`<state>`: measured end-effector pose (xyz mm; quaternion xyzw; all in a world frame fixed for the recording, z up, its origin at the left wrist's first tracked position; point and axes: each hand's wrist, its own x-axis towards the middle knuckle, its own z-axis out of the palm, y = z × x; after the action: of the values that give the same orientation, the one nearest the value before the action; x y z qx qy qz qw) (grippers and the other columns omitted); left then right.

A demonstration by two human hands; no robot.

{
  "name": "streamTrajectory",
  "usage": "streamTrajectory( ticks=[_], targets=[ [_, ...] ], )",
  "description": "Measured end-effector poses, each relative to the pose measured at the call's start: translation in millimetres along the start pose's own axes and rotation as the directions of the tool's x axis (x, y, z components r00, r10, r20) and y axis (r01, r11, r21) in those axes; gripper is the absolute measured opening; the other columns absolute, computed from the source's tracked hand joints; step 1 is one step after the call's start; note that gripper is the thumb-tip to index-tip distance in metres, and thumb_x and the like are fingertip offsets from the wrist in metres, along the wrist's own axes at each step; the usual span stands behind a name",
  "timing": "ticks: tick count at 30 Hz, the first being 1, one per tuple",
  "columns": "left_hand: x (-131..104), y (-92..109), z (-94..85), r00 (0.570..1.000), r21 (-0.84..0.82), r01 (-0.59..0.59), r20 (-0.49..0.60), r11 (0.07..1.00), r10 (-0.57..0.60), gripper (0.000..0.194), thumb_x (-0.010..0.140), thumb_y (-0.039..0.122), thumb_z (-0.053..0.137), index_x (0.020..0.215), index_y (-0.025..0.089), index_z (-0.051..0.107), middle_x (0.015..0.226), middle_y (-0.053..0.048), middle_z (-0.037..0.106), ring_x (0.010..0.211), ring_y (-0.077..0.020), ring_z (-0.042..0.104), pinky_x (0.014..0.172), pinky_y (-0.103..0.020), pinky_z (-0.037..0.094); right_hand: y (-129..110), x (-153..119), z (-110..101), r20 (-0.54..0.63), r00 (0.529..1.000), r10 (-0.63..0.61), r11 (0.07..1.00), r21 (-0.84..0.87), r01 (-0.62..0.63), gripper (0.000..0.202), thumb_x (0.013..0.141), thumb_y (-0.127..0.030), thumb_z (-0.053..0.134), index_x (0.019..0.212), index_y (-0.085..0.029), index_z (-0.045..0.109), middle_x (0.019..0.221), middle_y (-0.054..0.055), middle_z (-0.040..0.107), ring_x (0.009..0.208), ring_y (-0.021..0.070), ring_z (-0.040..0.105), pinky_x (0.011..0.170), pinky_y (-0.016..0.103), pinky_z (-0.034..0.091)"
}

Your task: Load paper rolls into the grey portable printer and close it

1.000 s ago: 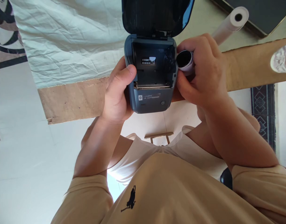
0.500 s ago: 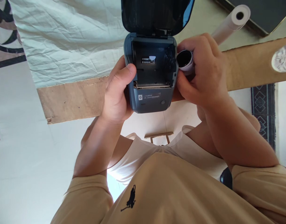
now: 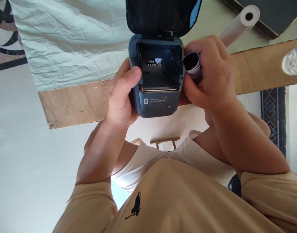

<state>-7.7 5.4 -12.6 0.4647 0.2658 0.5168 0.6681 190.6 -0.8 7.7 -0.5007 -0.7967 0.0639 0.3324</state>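
A small dark blue-grey label printer point(image 3: 158, 103) sits at the table's near edge with its lid point(image 3: 163, 16) flipped up and its paper bay empty. My left hand point(image 3: 121, 97) grips the printer's left side, thumb on the rim. My right hand point(image 3: 209, 74) holds a small white paper roll point(image 3: 192, 63) against the printer's right side, its dark core facing the bay.
A crumpled pale cloth point(image 3: 73, 42) covers the table's left part above the bare brown table edge point(image 3: 73, 103). A longer white paper roll point(image 3: 238, 24) lies at the back right beside a dark flat object point(image 3: 272, 13). A clear plastic item point(image 3: 292, 60) shows at the right edge.
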Motion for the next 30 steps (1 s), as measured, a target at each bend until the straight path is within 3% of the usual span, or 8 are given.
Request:
streamTrajectory(
  ticks=[7,12,15,22,27,30],
  targets=[
    [0.4,-0.7,0.3,0.998,0.018,0.041,-0.043,0.999,-0.04,0.02,0.081,0.046,0.046,0.086,0.033,0.061,0.094,-0.002,0.068,0.109,-0.0323,0.067,0.066,-0.041,0.057,1.0,-0.6,2.2,-0.02,1.0,0.01,1.0,0.016,-0.01,0.027,0.075,-0.018,0.049,0.102,-0.026,0.052,0.098,0.004,0.063,0.084,0.0169,0.058,0.067,0.03,0.045],
    [2.7,-5.6,-2.6,0.996,-0.026,0.036,-0.075,0.999,-0.038,0.022,0.072,0.049,0.05,0.083,0.035,0.064,0.086,-0.004,0.069,0.103,-0.0345,0.068,0.056,-0.041,0.054,-0.1,-1.1,2.8,-0.015,1.0,0.011,1.0,0.015,-0.01,0.027,0.076,-0.018,0.048,0.102,-0.026,0.052,0.098,0.004,0.063,0.083,0.0166,0.057,0.068,0.03,0.045],
    [2.4,-5.2,-2.5,0.998,-0.002,0.033,-0.047,0.999,-0.033,0.022,0.076,0.049,0.048,0.086,0.038,0.063,0.084,-0.003,0.068,0.102,-0.0333,0.069,0.059,-0.042,0.054,0.2,-0.4,2.9,-0.033,0.999,0.0,1.0,0.008,0.0,0.026,0.076,-0.018,0.049,0.101,-0.024,0.053,0.097,0.005,0.062,0.083,0.0163,0.057,0.07,0.031,0.046],
    [0.4,-2.6,-1.6,0.997,-0.053,0.044,-0.065,0.998,-0.048,0.023,0.08,0.048,0.047,0.083,0.031,0.062,0.103,-0.002,0.07,0.108,-0.032,0.068,0.058,-0.037,0.055,6.4,0.0,2.8,-0.1,0.994,-0.039,0.999,0.003,0.039,0.026,0.08,-0.021,0.05,0.105,-0.024,0.057,0.098,0.009,0.055,0.092,0.0194,0.058,0.082,0.037,0.048],
    [-0.9,-0.8,-0.3,0.997,-0.036,0.057,-0.052,0.998,-0.059,0.022,0.082,0.047,0.046,0.085,0.031,0.061,0.102,-0.002,0.07,0.113,-0.0325,0.066,0.063,-0.038,0.057,7.5,-1.7,2.4,-0.132,0.991,-0.037,0.992,0.119,0.053,0.039,0.086,-0.031,0.048,0.125,-0.028,0.046,0.121,0.007,0.059,0.104,0.0194,0.058,0.088,0.036,0.05],
    [-1.5,-1.9,-0.6,0.999,-0.028,0.04,-0.029,0.999,-0.041,0.023,0.085,0.045,0.043,0.089,0.032,0.061,0.104,-0.002,0.069,0.117,-0.0315,0.065,0.067,-0.039,0.058,5.0,-2.9,0.1,-0.148,0.988,0.045,0.966,0.258,-0.006,0.036,0.091,-0.032,0.035,0.125,-0.029,0.044,0.127,0.006,0.056,0.111,0.0197,0.057,0.098,0.04,0.047]
  ],
)
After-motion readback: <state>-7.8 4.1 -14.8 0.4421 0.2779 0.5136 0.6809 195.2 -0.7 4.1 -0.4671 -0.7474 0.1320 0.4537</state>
